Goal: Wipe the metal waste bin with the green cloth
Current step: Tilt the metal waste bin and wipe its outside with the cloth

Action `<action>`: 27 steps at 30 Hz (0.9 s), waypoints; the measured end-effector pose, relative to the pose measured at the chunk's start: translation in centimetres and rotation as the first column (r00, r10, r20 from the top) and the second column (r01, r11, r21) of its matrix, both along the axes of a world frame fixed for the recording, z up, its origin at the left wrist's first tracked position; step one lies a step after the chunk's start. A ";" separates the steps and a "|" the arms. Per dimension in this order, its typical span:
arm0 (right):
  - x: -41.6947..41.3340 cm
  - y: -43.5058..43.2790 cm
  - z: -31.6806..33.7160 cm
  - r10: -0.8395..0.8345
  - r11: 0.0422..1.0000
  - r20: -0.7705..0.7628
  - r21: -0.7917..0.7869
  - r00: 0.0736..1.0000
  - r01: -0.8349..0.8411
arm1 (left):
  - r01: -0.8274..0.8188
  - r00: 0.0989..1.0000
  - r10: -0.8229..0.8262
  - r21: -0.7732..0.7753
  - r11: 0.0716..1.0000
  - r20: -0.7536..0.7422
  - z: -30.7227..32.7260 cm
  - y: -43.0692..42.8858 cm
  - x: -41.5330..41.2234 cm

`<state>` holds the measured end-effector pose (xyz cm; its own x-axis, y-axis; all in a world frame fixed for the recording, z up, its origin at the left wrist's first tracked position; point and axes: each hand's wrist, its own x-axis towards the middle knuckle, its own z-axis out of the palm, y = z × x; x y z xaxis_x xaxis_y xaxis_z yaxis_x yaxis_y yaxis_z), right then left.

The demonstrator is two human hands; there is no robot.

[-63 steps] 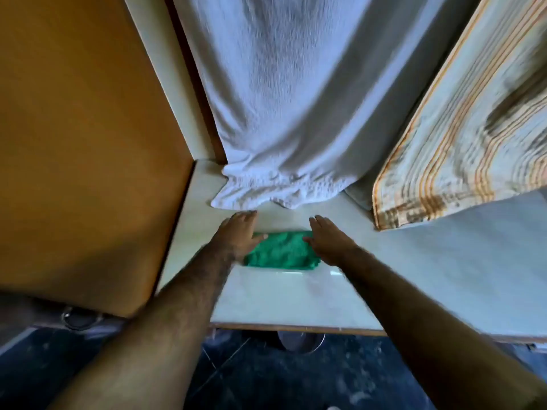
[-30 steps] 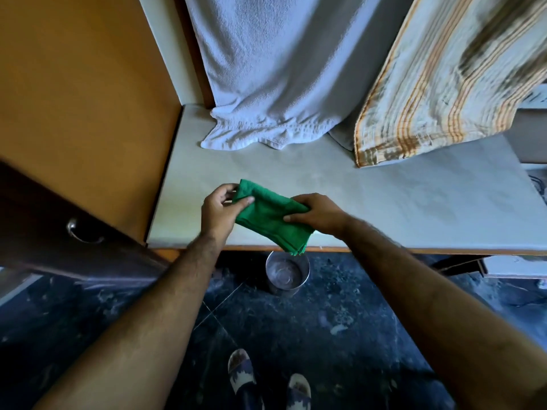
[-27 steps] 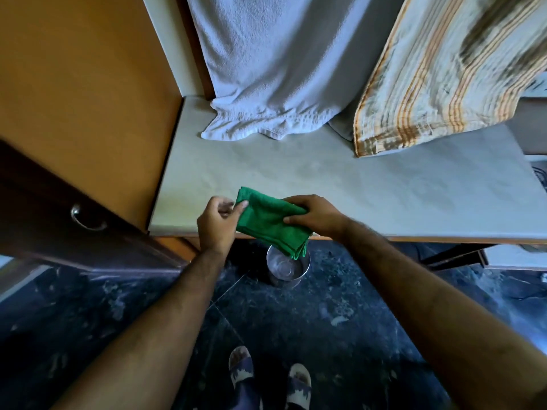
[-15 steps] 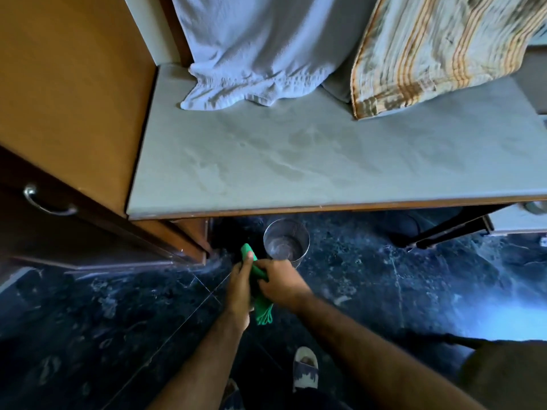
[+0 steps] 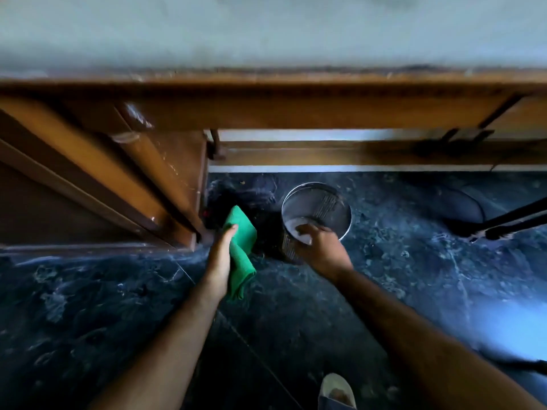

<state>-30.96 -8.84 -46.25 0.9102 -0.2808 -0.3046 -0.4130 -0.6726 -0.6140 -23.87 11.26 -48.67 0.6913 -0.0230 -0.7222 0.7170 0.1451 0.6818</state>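
Observation:
The round metal waste bin [image 5: 321,204] stands on the dark floor under the table, its open top facing me. My right hand [image 5: 318,247] grips the bin's near rim, with fingers curled over the edge into the bin. The folded green cloth [image 5: 241,253] hangs from my left hand [image 5: 220,255], which holds it just left of the bin, apart from it. The bin's lower side is hidden behind my right hand.
The table's wooden front edge [image 5: 296,96] runs across above the bin. A wooden cabinet [image 5: 97,179] stands close on the left. A dark slanted bar [image 5: 509,221] crosses the floor at the right. My sandalled foot [image 5: 337,392] shows at the bottom.
The view has dropped lower towards the floor. My right hand let go of the cloth and took hold of the bin's rim. The cloth stays in my left hand alone.

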 end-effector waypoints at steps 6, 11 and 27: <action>4.0 -0.2 -11.2 0.121 0.966 -0.107 -0.214 0.987 -0.142 | 0.039 0.983 -0.056 0.102 0.994 0.173 -10.0 -0.3 3.0; 5.4 -0.1 -14.4 0.105 0.913 -0.110 -0.382 0.988 -0.139 | 0.126 0.937 -0.169 0.154 0.980 0.306 -13.2 -3.0 4.6; -0.7 -6.8 -12.9 -0.137 0.928 0.123 0.362 0.983 0.084 | 0.169 0.572 -0.607 0.645 0.745 0.552 -18.1 -11.6 1.3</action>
<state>-31.66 -15.61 -59.15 0.9208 -0.2801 -0.2714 -0.3621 -0.3555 -0.8617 -22.62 -0.39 -66.73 0.9712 -0.2379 -0.0153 -0.1128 -0.5153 0.8496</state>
